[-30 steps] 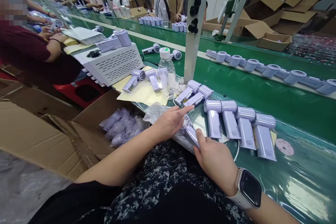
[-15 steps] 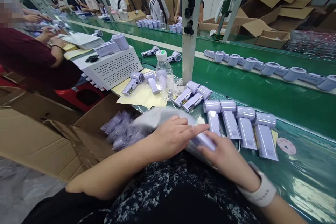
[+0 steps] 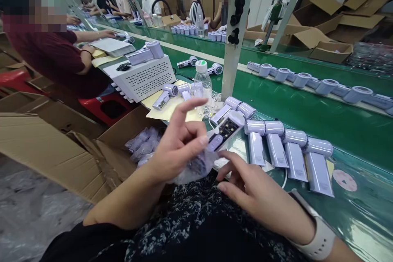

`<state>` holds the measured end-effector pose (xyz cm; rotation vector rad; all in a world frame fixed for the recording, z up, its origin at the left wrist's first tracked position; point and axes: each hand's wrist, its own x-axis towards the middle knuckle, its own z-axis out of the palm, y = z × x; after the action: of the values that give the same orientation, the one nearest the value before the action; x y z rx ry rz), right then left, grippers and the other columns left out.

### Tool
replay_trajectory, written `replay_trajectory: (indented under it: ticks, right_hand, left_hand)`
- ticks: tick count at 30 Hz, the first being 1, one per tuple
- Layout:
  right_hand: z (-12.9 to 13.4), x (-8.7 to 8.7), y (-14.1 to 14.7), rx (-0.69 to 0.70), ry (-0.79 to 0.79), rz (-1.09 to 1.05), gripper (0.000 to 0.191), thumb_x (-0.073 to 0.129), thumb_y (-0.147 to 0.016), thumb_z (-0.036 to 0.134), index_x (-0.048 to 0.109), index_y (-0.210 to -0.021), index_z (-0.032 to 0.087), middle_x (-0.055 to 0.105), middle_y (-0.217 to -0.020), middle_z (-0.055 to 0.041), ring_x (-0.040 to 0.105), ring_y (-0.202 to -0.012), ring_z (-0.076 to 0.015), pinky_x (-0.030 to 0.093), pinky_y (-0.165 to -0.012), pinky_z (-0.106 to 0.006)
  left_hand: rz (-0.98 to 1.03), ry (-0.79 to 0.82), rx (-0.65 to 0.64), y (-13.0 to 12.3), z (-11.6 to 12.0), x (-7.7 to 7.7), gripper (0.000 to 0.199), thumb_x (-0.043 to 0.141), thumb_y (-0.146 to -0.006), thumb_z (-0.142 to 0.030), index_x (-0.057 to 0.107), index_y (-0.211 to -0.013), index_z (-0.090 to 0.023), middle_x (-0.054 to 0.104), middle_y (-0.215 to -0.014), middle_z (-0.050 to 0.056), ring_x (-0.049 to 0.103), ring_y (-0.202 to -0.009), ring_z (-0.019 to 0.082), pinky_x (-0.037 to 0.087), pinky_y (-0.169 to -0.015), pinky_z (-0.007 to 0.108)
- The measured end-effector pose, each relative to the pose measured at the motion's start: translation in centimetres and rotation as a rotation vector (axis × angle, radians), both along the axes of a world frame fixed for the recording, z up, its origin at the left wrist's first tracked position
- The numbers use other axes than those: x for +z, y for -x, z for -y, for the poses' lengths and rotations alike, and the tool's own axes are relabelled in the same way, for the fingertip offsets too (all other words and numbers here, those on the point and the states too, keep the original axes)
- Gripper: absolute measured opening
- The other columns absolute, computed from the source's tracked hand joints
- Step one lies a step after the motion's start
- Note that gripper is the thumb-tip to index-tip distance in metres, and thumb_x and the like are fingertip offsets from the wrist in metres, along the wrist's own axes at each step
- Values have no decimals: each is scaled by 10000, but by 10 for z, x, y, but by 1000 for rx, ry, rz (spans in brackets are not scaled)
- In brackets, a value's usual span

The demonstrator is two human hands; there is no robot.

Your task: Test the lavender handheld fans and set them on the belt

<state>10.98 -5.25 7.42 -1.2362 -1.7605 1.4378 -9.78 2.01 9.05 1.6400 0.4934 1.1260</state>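
Observation:
A lilac handheld fan point(image 3: 225, 131), its handle's dark inner side showing, tilts up in front of me. Crumpled clear plastic bag point(image 3: 192, 172) covers its lower end, around the round grille. My left hand point(image 3: 176, 147) holds this fan from the left, thumb against it and index finger raised free. To the right, my right hand point(image 3: 245, 184) is close to the bag with fingers bent and apart; nothing shows in its grasp. Beyond it, several fans lie side by side on the green bench, such as the nearest fan point(image 3: 319, 168).
A cardboard box point(image 3: 119, 131) with bagged fans stands at lower left. On the bench are a clear bottle point(image 3: 202, 86), yellow paper point(image 3: 156, 116) and a vented metal box point(image 3: 150, 80). A post point(image 3: 233, 65) rises beyond; a co-worker point(image 3: 55, 49) sits left.
The fan has come up and turned, now showing its dark inner side. My left hand has lifted and raised its index finger; my right hand has drawn slightly down, away from the fan.

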Motion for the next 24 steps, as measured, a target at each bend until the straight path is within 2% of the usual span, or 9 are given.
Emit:
replay_trajectory:
  ticks: [2, 5, 8, 12, 14, 17, 19, 22, 24]
  right_hand:
    - [-3, 1, 1, -11, -182, 127, 93, 503, -1001, 203, 595, -995, 218, 689, -912, -32, 609, -774, -170, 423, -693, -302]
    - [-5, -1, -1, -79, -328, 108, 225, 434, -1027, 207, 571, -848, 210, 640, -858, -34, 592, -788, -173, 422, -707, -299]
    - [-6, -10, 4, -180, -252, 137, 206, 476, -1033, 307, 591, -890, 213, 624, -801, -19, 577, -717, -172, 408, -673, -299]
    - [-11, -23, 13, -154, -4, -22, 343, 473, -1034, 455, 529, -789, 221, 539, -613, 35, 522, -538, -142, 388, -570, -275]
    - [-12, -24, 13, -200, -42, -71, 363, 470, -1024, 415, 492, -714, 227, 496, -558, 45, 480, -501, -127, 368, -532, -260]
    - [-10, -13, 6, -342, -238, -16, 300, 501, -991, 342, 548, -722, 217, 512, -584, 33, 477, -542, -130, 353, -526, -255]
    - [-7, -2, 2, -361, -331, 50, 292, 520, -970, 293, 536, -690, 212, 506, -592, 32, 459, -543, -120, 328, -518, -254]
    - [-2, 14, -1, -324, -320, 5, 313, 539, -974, 284, 538, -671, 209, 494, -561, 41, 458, -498, -105, 323, -487, -247]
    - [-1, 20, -6, -314, -245, -166, 267, 537, -1007, 348, 630, -801, 207, 553, -580, 39, 521, -487, -113, 396, -486, -239]
  left_hand:
    - [84, 113, 23, 7, -3, -3, 548, 645, -945, -206, 423, -1436, -305, 482, -640, -77, 423, -510, 78, 370, -495, 185]
    - [145, 198, 26, 14, -3, -10, 588, 676, -900, -228, 433, -1431, -299, 477, -594, -85, 444, -485, 90, 406, -494, 200]
    - [224, 232, 12, 15, 2, -17, 568, 670, -882, -224, 455, -1404, -286, 458, -562, -94, 429, -475, 94, 430, -502, 206]
    - [265, 221, -34, 10, 7, -23, 537, 660, -896, -241, 442, -1385, -286, 456, -566, -100, 404, -476, 89, 434, -515, 204]
    - [222, 204, -52, 10, 7, -26, 569, 663, -908, -252, 406, -1415, -291, 486, -592, -94, 424, -490, 92, 433, -523, 206]
    - [157, 177, -70, 11, 4, -28, 579, 660, -927, -236, 389, -1433, -311, 527, -632, -83, 451, -522, 90, 432, -539, 204]
    - [145, 156, -57, 11, 1, -26, 566, 660, -930, -213, 411, -1427, -322, 538, -646, -79, 462, -537, 88, 438, -547, 204]
    - [162, 126, -5, 14, -1, -17, 538, 664, -922, -191, 477, -1410, -320, 562, -627, -72, 493, -539, 99, 459, -535, 219]
    - [205, 79, 80, 23, -2, -9, 538, 686, -895, -188, 525, -1396, -297, 609, -615, -62, 526, -543, 116, 487, -534, 242]
